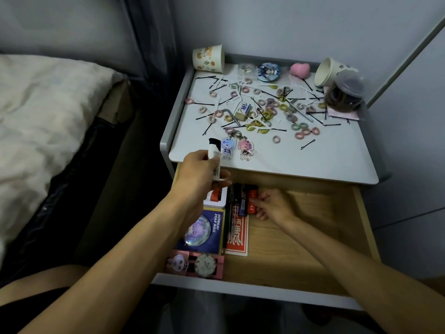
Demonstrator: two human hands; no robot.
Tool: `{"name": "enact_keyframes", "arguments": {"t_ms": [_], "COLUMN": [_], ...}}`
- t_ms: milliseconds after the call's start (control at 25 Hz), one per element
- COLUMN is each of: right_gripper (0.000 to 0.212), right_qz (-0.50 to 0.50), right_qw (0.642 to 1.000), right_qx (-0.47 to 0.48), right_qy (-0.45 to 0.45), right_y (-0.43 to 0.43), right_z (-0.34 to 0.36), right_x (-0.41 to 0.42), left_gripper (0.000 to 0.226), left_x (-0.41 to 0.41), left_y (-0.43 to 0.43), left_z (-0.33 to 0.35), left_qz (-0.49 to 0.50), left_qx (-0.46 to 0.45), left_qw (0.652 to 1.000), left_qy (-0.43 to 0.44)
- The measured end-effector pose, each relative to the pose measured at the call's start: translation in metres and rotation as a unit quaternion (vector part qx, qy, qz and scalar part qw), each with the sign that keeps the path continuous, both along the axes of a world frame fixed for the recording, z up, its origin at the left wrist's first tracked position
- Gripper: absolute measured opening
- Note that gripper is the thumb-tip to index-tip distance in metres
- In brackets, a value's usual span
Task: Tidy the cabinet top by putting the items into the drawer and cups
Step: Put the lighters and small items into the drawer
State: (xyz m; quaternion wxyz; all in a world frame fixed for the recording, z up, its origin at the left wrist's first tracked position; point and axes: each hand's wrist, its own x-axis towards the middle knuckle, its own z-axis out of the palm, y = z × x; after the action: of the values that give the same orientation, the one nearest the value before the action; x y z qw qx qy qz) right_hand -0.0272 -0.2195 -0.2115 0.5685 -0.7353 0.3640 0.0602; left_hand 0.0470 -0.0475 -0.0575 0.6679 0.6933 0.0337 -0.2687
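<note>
Lighter [215, 150] base hidden inside left hand [196, 175]; right hand [274, 204] grip on red item [251, 201] unclear; jar [344, 92] contents blurred.

Bed [79, 213] at left, rumpled cream bedding [48, 112] on top. Dark glossy sheet [60, 189] over bed side, just below bedding. Brown cardboard [118, 102] at bed's far corner, touching bedding edge. Dark curtain [147, 44] hanging behind, between bed and wall. Pale blue-grey wall [289, 25] at back. Grey slanted trim strip [407, 61] at right, running to upper corner.
</note>
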Motion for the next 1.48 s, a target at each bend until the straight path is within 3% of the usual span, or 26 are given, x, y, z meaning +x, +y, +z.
{"name": "enact_keyframes", "arguments": {"t_ms": [280,360,480,640,800,880,920,960,1000,1040,1080,1120,1200,1320,1480], "right_gripper": [0.025,0.025,0.013,0.034,0.032,0.029,0.027,0.026,0.027,0.028,0.028,0.026,0.014,0.006,0.007], "right_qz": [0.031,0.036,0.049,0.010,-0.029,-0.023,-0.019,-0.013,-0.006,0.001,0.010,0.018,0.033,0.063,0.035], "right_qw": [0.993,0.992,0.990,0.928,0.892,0.902,0.917,0.938,0.959,0.975,0.983,0.986,0.991,0.995,0.998], "right_qx": [-0.109,-0.119,0.036,0.302,0.397,0.376,0.348,0.308,0.261,0.218,0.183,0.159,0.112,0.018,-0.002], "right_qy": [0.010,-0.026,-0.129,-0.215,-0.214,-0.213,-0.195,-0.160,-0.110,-0.052,0.000,0.035,0.066,0.070,0.053], "right_y": [0.002,0.007,0.021,0.029,0.030,0.026,0.022,0.018,0.015,0.011,0.007,0.002,-0.007,-0.017,-0.024], "right_z": [0.015,0.040,0.088,0.123,0.118,0.113,0.110,0.106,0.100,0.092,0.083,0.075,0.063,0.051,0.034], "right_x": [-0.007,-0.014,-0.028,-0.039,-0.037,-0.036,-0.038,-0.040,-0.044,-0.048,-0.051,-0.052,-0.044,-0.027,-0.017], "left_gripper": [0.014,0.020,0.014,0.005,0.014,0.019,0.022,0.027,0.032,0.036,0.039,0.040,0.035,0.029,0.029], "left_x": [-0.004,-0.004,-0.007,-0.018,-0.025,-0.022,-0.017,-0.012,-0.006,-0.003,0.000,0.001,0.002,0.003,0.003], "left_y": [0.002,0.002,0.000,-0.005,-0.003,0.001,0.005,0.011,0.017,0.023,0.028,0.030,0.028,0.025,0.025], "left_z": [-0.003,-0.002,-0.003,-0.004,-0.005,-0.007,-0.009,-0.011,-0.012,-0.011,-0.014,-0.018,-0.029,-0.042,-0.043], "left_qz": [-0.048,-0.065,-0.108,-0.191,-0.237,-0.249,-0.257,-0.255,-0.241,-0.225,-0.222,-0.233,-0.257,-0.273,-0.286], "left_qx": [0.034,0.035,0.003,-0.075,-0.104,-0.005,0.112,0.261,0.405,0.503,0.552,0.574,0.572,0.572,0.581], "left_qw": [0.998,0.997,0.994,0.975,0.959,0.968,0.958,0.912,0.831,0.758,0.721,0.708,0.718,0.704,0.678], "left_qy": [-0.014,-0.012,0.008,0.088,0.117,0.038,-0.064,-0.188,-0.295,-0.349,-0.356,-0.339,-0.302,-0.321,-0.347]}}
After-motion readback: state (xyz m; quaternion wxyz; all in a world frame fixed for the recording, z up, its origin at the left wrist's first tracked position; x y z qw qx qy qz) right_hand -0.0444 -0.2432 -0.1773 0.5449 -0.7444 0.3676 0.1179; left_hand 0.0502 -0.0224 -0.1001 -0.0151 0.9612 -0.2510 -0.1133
